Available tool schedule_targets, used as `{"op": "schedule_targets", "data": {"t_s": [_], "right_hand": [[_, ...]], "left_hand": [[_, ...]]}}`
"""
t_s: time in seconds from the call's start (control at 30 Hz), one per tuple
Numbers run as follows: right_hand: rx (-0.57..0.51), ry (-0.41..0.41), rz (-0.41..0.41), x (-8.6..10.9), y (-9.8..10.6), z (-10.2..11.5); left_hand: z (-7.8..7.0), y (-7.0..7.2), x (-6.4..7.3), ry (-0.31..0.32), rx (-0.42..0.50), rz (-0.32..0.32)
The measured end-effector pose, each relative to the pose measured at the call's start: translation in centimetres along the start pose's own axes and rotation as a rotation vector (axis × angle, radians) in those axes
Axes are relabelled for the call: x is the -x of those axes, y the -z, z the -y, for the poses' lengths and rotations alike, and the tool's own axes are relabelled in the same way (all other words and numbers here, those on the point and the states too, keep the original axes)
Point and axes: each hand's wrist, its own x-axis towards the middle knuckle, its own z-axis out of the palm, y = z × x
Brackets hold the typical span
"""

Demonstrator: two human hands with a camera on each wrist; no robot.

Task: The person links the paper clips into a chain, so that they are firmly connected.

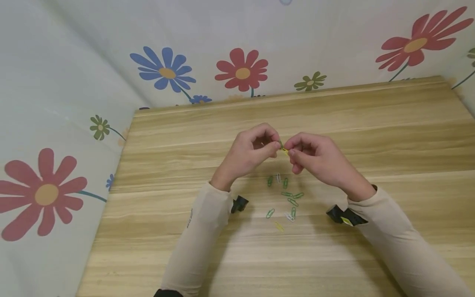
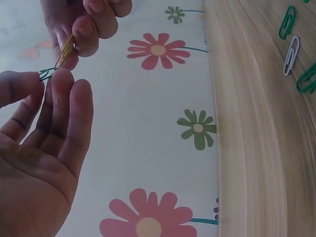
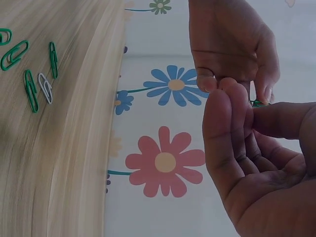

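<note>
Above the table my two hands meet fingertip to fingertip. Between thumb and fingers, my left hand (image 1: 250,148) pinches a green paper clip (image 2: 46,73). My right hand (image 1: 320,159) pinches a yellow paper clip (image 2: 64,52), whose end touches the green one in the left wrist view; whether they are linked I cannot tell. In the right wrist view, fingers hide the yellow clip and only a bit of the green clip shows. Below the hands lie several loose green paper clips (image 1: 286,194), white paper clips (image 1: 278,178) and a yellow piece (image 1: 279,226).
The wooden table (image 1: 167,165) reaches back to a wall covering printed with flowers (image 1: 242,73). Black wrist cameras, one by the left sleeve (image 1: 239,203) and one by the right sleeve (image 1: 345,215), hang low near the scattered clips.
</note>
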Motion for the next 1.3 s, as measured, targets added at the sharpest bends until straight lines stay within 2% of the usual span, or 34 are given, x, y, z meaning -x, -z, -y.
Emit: {"op": "schedule_targets", "data": {"t_s": [0.27,0.43,0.6,0.73,0.87,1.07,1.2,1.3], "right_hand": [[0.007,-0.015,-0.001,-0.1,0.0,0.2],[-0.024,0.008,0.012,-0.2,-0.2,0.1],[-0.046,0.008,0.020,-0.2,-0.4,0.1],[-0.055,-0.005,0.019,-0.2,-0.4,0.1],[-0.050,-0.029,0.027,-0.2,-0.4,-0.1],[0.037,-0.072,0.059,-0.4,-0.4,-0.9],[0.146,-0.096,0.098,-0.8,-0.7,-2.3],[0.237,-0.080,0.130,-1.0,-0.9,-3.3]], "left_hand": [[-0.1,0.0,-0.2,-0.008,0.027,-0.016],[0.1,-0.2,-0.2,-0.026,0.031,-0.029],[0.3,-0.3,-0.2,-0.057,0.001,-0.040],[0.2,-0.2,-0.2,-0.088,-0.058,-0.062],[0.2,0.3,-0.1,-0.147,-0.088,-0.100],[0.3,1.2,0.3,-0.183,-0.063,-0.143],[0.2,1.4,0.5,-0.179,-0.046,-0.158],[0.2,1.5,0.6,-0.179,-0.035,-0.170]]}}
